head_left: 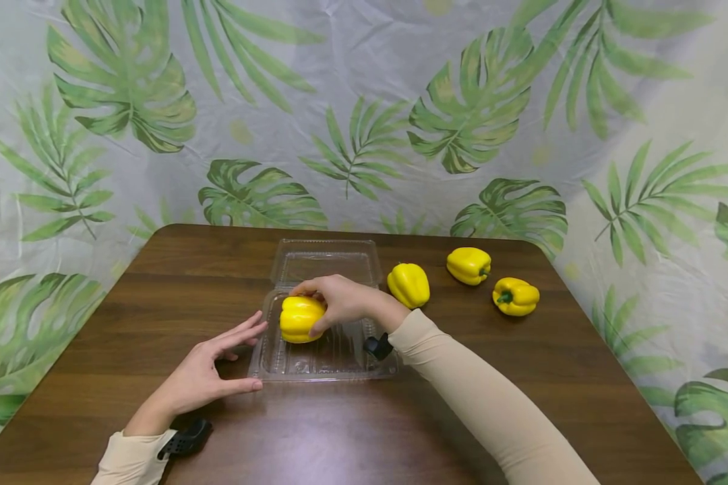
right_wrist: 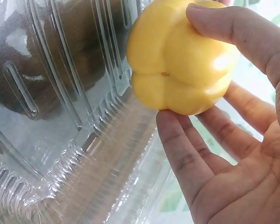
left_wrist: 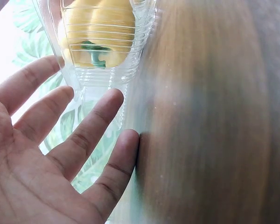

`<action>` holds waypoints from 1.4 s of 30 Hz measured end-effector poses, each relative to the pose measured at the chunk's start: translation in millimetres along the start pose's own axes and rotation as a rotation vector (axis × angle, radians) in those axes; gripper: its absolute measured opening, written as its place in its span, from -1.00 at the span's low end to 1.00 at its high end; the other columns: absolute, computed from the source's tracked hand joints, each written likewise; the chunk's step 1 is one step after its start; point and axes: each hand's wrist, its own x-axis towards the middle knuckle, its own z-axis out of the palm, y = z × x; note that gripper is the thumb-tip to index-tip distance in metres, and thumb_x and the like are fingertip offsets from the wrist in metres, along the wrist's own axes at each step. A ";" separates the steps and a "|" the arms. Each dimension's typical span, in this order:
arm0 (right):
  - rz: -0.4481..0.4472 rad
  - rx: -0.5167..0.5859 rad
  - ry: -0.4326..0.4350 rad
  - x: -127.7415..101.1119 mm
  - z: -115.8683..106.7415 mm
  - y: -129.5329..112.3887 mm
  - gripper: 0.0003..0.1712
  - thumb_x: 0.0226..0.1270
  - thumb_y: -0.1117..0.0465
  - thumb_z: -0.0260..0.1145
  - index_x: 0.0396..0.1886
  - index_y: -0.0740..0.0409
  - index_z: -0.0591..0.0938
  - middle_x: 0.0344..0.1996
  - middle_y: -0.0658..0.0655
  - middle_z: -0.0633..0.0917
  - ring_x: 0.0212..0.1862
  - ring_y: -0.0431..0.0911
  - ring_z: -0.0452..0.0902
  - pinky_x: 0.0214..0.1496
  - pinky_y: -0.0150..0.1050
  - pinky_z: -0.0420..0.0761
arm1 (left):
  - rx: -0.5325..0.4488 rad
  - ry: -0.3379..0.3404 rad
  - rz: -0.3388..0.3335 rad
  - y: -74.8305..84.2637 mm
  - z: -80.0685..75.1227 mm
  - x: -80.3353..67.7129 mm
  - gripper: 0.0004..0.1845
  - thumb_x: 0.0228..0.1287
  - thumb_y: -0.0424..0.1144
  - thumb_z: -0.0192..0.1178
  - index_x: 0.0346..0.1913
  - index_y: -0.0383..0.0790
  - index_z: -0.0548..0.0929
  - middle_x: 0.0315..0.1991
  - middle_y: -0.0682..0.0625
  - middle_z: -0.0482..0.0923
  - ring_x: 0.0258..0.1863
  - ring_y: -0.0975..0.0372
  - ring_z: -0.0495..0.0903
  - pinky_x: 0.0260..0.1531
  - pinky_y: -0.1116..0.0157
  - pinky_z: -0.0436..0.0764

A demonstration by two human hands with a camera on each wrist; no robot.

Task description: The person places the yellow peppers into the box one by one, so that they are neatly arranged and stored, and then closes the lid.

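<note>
A yellow bell pepper [head_left: 300, 319] is over the left part of a clear plastic clamshell container [head_left: 340, 370], whose lid [head_left: 324, 263] lies folded back. My right hand [head_left: 342, 300] holds this pepper between thumb and fingers; the right wrist view shows its lobed end [right_wrist: 177, 70]. In the left wrist view its green stem [left_wrist: 98, 53] shows through the container's wall. My left hand [head_left: 209, 364] is at the container's left side, fingers spread and fairly straight. Its fingertips are close to the rim; whether they touch it I cannot tell.
Three more yellow bell peppers lie right of the container: one near pepper [head_left: 409, 285], one at the back [head_left: 468, 265] and one farthest right [head_left: 516, 296]. The brown wooden table [head_left: 461, 404] ends at a leaf-patterned curtain [head_left: 364, 135].
</note>
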 end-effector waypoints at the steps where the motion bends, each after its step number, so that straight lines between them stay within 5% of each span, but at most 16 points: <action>1: 0.001 -0.003 -0.001 0.6 0.5 0.2 -0.11 0.22 0.21 0.66 0.55 0.08 0.51 0.41 0.12 0.66 0.32 0.03 0.64 0.40 -0.11 0.62 | 0.000 0.000 -0.002 -0.1 0.1 0.1 -0.05 0.16 -0.06 0.66 0.60 -0.05 0.46 0.69 -0.03 0.27 0.23 0.47 0.61 0.06 0.25 0.69; 17: 0.038 -0.024 -0.031 5.1 3.7 -5.3 -0.09 0.24 0.21 0.67 0.58 0.01 0.51 0.40 0.11 0.67 0.31 0.04 0.66 0.37 -0.13 0.64 | -0.004 -0.002 0.002 -1.2 0.0 0.9 -0.06 0.16 -0.06 0.66 0.60 -0.02 0.47 0.69 -0.06 0.28 0.23 0.46 0.61 0.05 0.24 0.69; 29: 0.041 -0.236 0.017 0.1 6.9 -19.1 -0.08 0.23 0.06 0.68 0.58 -0.07 0.52 0.18 0.13 0.65 0.10 -0.06 0.55 0.27 -0.13 0.60 | -0.001 0.000 0.001 -1.0 0.5 -0.8 -0.06 0.16 -0.06 0.66 0.60 0.02 0.46 0.69 -0.05 0.27 0.24 0.47 0.60 0.05 0.25 0.70; 42: 0.073 -0.215 0.031 -5.2 7.1 -18.2 -0.06 0.25 0.07 0.68 0.60 -0.04 0.49 0.23 0.13 0.61 0.17 -0.05 0.52 0.34 -0.12 0.59 | 0.011 0.000 0.007 -1.1 1.0 0.1 -0.05 0.14 -0.07 0.66 0.60 -0.02 0.47 0.68 -0.06 0.29 0.25 0.50 0.59 0.04 0.25 0.71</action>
